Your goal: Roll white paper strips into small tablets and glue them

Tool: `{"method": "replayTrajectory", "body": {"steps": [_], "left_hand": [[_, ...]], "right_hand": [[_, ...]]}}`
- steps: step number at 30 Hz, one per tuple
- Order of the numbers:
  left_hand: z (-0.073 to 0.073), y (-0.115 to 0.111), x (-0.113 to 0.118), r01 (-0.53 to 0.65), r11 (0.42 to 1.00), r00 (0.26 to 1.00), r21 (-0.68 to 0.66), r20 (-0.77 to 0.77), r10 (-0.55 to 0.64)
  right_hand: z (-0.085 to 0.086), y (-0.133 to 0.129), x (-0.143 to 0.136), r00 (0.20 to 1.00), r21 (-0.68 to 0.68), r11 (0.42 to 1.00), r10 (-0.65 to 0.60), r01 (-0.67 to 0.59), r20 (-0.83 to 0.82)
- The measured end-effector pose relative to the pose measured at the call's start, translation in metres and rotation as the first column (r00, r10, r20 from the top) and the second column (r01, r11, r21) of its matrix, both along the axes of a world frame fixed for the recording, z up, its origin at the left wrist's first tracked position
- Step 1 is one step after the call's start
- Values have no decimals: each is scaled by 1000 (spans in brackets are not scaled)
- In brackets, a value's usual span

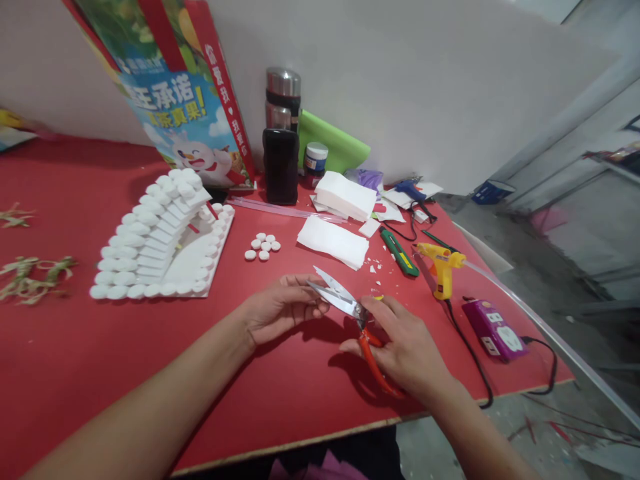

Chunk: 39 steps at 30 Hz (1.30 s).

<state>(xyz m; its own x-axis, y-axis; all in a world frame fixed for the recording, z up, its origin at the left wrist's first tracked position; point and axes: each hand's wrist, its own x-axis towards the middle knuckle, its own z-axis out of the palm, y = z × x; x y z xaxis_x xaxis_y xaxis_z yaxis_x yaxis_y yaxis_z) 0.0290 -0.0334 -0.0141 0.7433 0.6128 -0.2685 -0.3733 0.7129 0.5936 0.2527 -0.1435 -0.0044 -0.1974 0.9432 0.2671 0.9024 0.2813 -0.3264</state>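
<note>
My right hand (400, 337) is closed on the orange-red handles of a pair of scissors (343, 297), whose blades are spread and point left. The fingers of my left hand (287, 307) are pinched together close beside the blades. Whatever they hold is hidden or too small to name. Beyond the scissors, folded white paper or foam sheets (334, 241) lie on the red table. A small group of white round pieces (263, 247) sits to their left. Further left stands a white model (163, 243) of stacked round pieces with a curved stair.
A green utility knife (399, 252), a yellow glue gun (443, 267) and a purple power box (495, 330) lie on the right, with cables. A black phone (281, 167), steel flask (283, 87) and printed bag (175, 100) stand at the back. Dried straw knots (37, 277) lie left.
</note>
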Motion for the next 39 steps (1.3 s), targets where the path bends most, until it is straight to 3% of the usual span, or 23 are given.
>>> {"method": "replayTrajectory", "body": {"steps": [27, 30, 35, 39], "left_hand": [[-3, 3, -3, 112, 989, 992, -97, -51, -118], [-1, 2, -2, 110, 988, 992, -104, -52, -116], [1, 1, 0, 32, 998, 998, -62, -50, -35], [2, 0, 0, -15, 999, 999, -30, -33, 14]], "right_hand": [[-7, -11, 8, 997, 82, 994, 79, -77, -26], [-4, -9, 9, 994, 46, 999, 19, -14, -108], [13, -1, 13, 951, -185, 964, -228, 190, -211], [18, 2, 13, 943, -223, 949, -269, 225, -194]]}}
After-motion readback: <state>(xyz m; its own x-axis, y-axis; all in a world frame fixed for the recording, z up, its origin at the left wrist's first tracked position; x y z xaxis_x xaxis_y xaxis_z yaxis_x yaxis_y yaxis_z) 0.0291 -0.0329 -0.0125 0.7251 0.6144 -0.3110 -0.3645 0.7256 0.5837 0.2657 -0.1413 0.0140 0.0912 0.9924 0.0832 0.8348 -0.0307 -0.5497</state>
